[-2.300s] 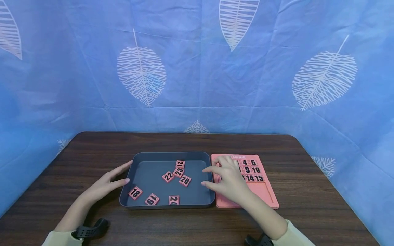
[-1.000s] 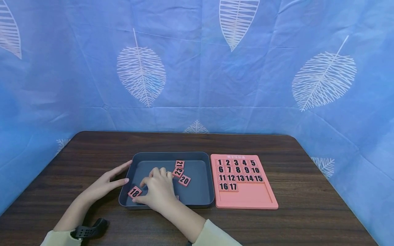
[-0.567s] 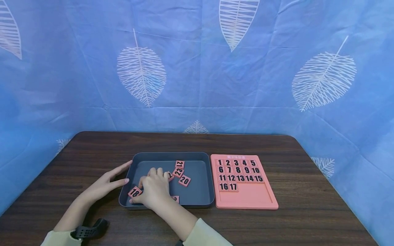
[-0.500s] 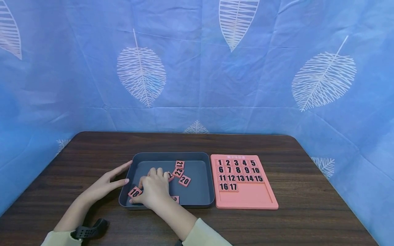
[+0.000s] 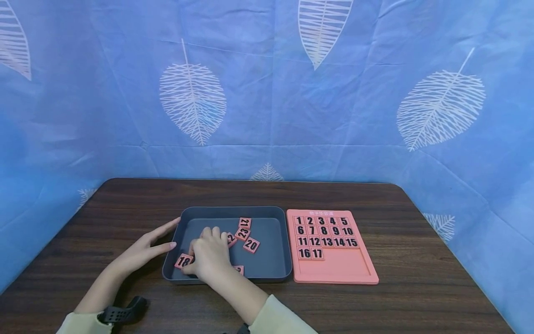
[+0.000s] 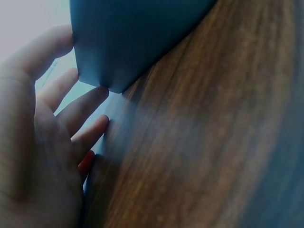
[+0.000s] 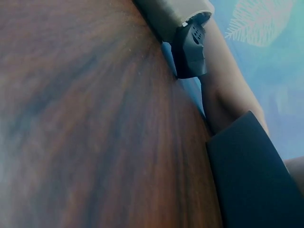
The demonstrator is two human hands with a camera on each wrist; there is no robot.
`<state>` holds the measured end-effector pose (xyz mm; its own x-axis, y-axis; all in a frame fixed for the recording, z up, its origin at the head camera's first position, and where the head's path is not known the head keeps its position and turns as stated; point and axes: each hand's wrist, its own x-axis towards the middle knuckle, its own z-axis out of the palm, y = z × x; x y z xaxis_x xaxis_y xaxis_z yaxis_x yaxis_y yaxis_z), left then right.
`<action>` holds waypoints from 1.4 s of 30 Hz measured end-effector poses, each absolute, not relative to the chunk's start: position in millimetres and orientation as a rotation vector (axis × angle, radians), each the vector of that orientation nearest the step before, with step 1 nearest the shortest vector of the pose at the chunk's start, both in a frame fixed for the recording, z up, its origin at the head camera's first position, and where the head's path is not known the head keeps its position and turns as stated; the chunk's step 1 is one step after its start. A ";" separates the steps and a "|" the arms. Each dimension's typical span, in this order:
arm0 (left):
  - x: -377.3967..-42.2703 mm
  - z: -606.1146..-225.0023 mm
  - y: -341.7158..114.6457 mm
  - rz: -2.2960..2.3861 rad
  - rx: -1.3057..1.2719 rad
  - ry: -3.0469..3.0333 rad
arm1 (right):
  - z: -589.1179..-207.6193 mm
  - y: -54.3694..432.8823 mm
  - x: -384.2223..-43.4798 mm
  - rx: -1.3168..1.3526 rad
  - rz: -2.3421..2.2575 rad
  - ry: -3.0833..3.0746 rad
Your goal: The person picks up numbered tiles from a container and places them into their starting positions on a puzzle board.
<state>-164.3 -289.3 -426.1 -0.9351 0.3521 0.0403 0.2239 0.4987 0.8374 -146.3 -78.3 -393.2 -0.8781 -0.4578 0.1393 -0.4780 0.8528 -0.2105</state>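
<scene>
Tile 18 (image 5: 183, 260) has turned slightly since half a second ago; in the head view, the right hand (image 5: 210, 257) pinches it between thumb and forefinger inside the dark tray (image 5: 267, 260), at its left end; the left wrist view shows the left hand (image 6: 52, 137), fingers spread, touching the tray; the right wrist view catches a black wristband (image 7: 189, 51).

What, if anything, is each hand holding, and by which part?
The right hand appears to pinch the 18 tile by its right end; the contact is partly hidden. The left hand holds nothing, only touching the left side of the tray.
</scene>
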 end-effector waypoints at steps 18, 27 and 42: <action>-161.4 -421.7 -286.5 1.428 0.461 2.614 | -364.8 -25.8 -141.2 1.086 0.445 -2.689; -161.8 -422.0 -286.2 1.424 0.467 2.627 | -350.8 8.5 -132.5 1.146 0.478 -2.547; -163.2 -426.0 -287.0 1.428 0.477 2.612 | -345.3 80.1 -133.4 1.168 0.593 -2.481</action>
